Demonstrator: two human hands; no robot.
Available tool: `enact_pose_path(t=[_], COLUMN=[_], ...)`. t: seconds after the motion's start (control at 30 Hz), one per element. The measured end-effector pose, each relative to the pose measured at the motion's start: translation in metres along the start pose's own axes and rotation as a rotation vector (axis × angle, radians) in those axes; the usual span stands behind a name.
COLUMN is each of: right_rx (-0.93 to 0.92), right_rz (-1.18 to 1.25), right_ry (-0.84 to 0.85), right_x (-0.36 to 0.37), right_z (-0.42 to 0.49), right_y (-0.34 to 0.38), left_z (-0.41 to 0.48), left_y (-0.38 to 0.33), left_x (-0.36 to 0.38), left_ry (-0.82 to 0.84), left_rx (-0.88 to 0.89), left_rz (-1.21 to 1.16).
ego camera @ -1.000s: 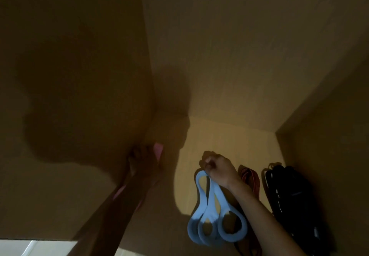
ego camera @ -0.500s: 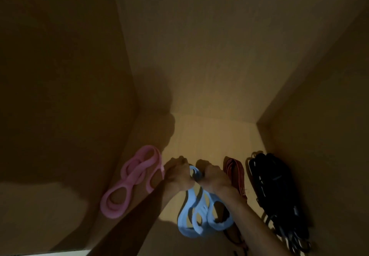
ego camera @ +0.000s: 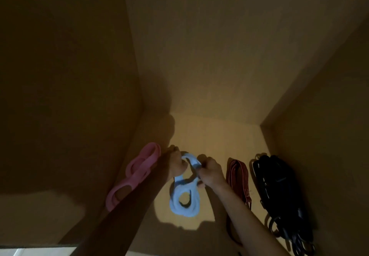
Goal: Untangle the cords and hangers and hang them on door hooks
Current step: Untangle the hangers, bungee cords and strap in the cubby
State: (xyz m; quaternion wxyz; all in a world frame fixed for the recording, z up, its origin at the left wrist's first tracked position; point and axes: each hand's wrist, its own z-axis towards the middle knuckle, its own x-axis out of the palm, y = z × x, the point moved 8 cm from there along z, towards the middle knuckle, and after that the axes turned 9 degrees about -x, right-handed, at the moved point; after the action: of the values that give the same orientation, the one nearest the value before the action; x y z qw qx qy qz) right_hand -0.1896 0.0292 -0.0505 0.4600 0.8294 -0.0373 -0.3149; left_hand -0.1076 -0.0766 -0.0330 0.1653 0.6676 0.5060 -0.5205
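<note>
Pale-blue looped hangers [ego camera: 184, 198] hung at about 6 o'clock in the head view against the lit panel [ego camera: 219, 136], their top loop gripped by the left hand [ego camera: 176, 165] and the right hand [ego camera: 211, 171], both sets of fingers curled closed round it. Pink hangers [ego camera: 135, 174] hung at 8 o'clock, a red strap [ego camera: 238, 178] and black cords [ego camera: 279, 196] at 4 o'clock. Judged light, fairly stiff and smooth, the blue set was best taken by its uppermost loop.

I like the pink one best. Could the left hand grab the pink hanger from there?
Probably yes. The pink hanger hangs just beside the left hand with nothing between them, but that hand grips the blue hanger and must let go first.
</note>
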Motion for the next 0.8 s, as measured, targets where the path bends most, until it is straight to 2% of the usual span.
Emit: enact_pose_path(t=[0.07,0.1,0.23,0.33,0.4,0.47,0.53,0.6,0.7,0.8], right_rx=[-0.087,-0.103,-0.06,-0.078,-0.129,-0.198,-0.24,-0.286,-0.348,-0.375], right_rz=[-0.282,-0.344,-0.273,-0.18,-0.23,-0.324,-0.41,-0.482,-0.48,-0.442], right_ry=[-0.024,0.012,0.163,0.102,0.044,-0.011,-0.035,-0.074,-0.134,-0.18], right_x=[-0.01,-0.01,0.001,0.004,0.003,0.0,-0.006,-0.012,-0.012,-0.003], right_z=[-0.001,-0.002,-0.006,-0.005,-0.003,-0.002,-0.005,-0.009,-0.012,-0.009], right_y=[0.001,0.0,-0.01,-0.01,-0.007,-0.004,0.003,0.012,0.022,0.027], left_z=[-0.004,-0.006,-0.01,-0.006,-0.002,0.0,0.002,0.0,-0.001,0.0], left_y=[0.003,0.004,0.0,-0.006,-0.007,-0.005,0.002,0.013,0.044,0.073], left_x=[0.005,0.005,0.008,0.012,0.012,0.004,-0.008,-0.017,-0.016,-0.002], left_ry=[0.04,0.049,0.104,0.178,0.213,0.138,-0.038,-0.141,-0.116,0.005], left_rx=[-0.06,-0.08,-0.109,-0.061,-0.024,0.058,0.13,0.151,-0.005,-0.128], left_rz=[0.081,0.113,0.109,0.124,0.077,0.122,0.109,0.167,0.346,0.154])
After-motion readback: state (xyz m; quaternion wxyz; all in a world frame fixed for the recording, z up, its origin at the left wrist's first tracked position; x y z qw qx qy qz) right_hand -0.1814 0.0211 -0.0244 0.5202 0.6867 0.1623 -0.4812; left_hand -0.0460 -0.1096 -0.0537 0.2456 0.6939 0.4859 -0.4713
